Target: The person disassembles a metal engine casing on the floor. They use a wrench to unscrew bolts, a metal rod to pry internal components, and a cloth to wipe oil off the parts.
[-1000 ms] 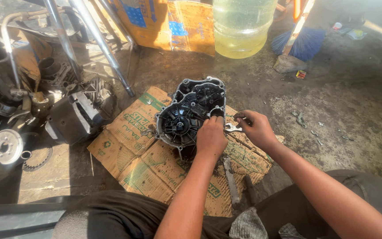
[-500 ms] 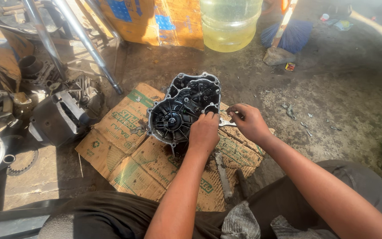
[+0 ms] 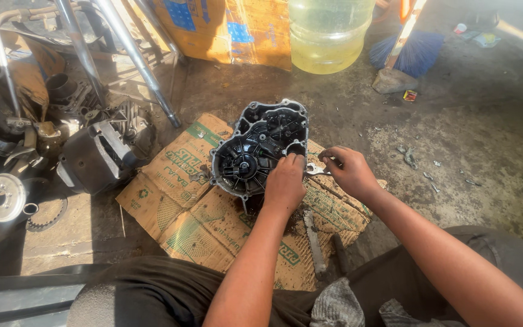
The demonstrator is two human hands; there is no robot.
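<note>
A black, oily engine case [image 3: 256,151] with gears inside lies on flattened cardboard [image 3: 177,200] on the ground. My left hand [image 3: 284,181] rests on the case's near right edge, fingers curled against it. My right hand [image 3: 349,172] is just right of the case and grips a small silver wrench [image 3: 316,170], whose head points at the case's right side. A long metal tool [image 3: 315,242] lies on the cardboard below my hands.
Dark engine parts [image 3: 95,154], a sprocket [image 3: 46,215] and a round hub [image 3: 1,197] crowd the left. Metal tubes [image 3: 134,60] slant at upper left. A yellowish water jug [image 3: 328,33], a cardboard box [image 3: 225,27] and a blue broom [image 3: 410,48] stand behind. Small bolts [image 3: 410,154] lie at right.
My view shifted slightly between frames. Both hands stayed at the case's right edge, with the right hand still on the wrench.
</note>
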